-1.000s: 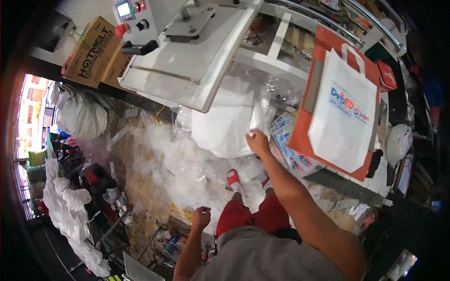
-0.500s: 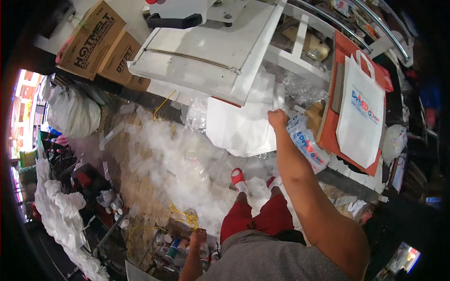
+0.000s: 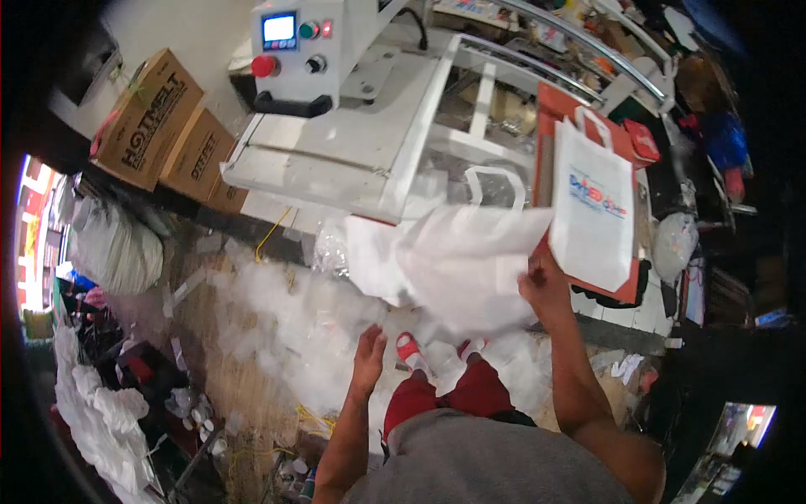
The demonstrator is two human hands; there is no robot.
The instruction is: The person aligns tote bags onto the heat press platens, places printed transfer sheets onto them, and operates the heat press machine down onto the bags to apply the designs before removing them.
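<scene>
A white bag with a looped handle hangs from my right hand, whose fingers pinch it at its right edge; it is blurred by motion. Behind and left of it, more white bag material hangs below the machine's table. My left hand is raised over the floor, left of the held bag and apart from it, its fingers partly extended with nothing between them. To the right, a printed white bag lies on an orange board.
A press machine with a control panel stands above its white table. Cardboard boxes are at the upper left, a large plastic sack below them. Yellow cord and bottles lie on the floor near my left arm.
My right hand has lifted a white bag away from the material under the table, toward me and rightward. My left hand has risen and its fingers have opened. The view has shifted.
</scene>
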